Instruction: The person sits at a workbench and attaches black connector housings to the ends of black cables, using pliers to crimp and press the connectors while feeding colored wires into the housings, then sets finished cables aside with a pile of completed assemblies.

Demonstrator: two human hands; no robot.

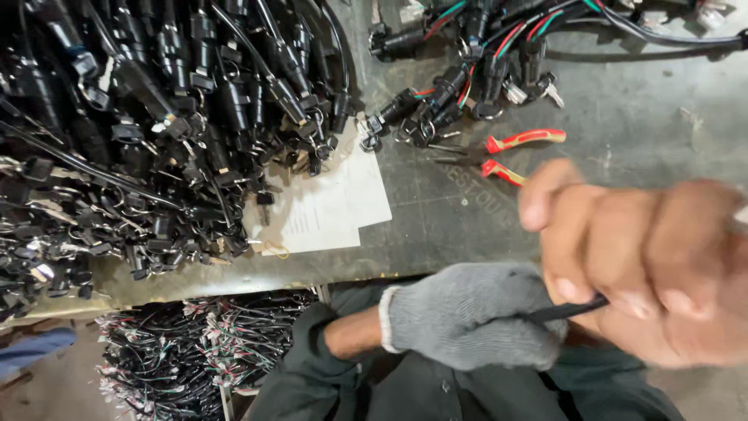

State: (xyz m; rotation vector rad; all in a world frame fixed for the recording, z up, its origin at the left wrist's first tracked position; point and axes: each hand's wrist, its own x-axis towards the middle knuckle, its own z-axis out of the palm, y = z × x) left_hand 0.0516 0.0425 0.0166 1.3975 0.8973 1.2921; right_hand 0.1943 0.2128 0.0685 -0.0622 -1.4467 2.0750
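My left hand (471,316), in a grey knit glove, is closed around a thin black cable (567,310) near my lap. Close to the camera and blurred, my bare right hand (639,269) pinches the same cable with its fingers curled. Both hands hover at the front edge of the dark workbench (623,117). Just beyond my right hand on the bench lie pliers with red handles (514,152).
A big heap of black switch-and-cable assemblies (140,125) covers the bench's left side. More assemblies with red and green wires (475,62) lie at the top. White paper sheets (327,206) sit mid-bench. A bin of wire bundles (195,351) stands below the bench.
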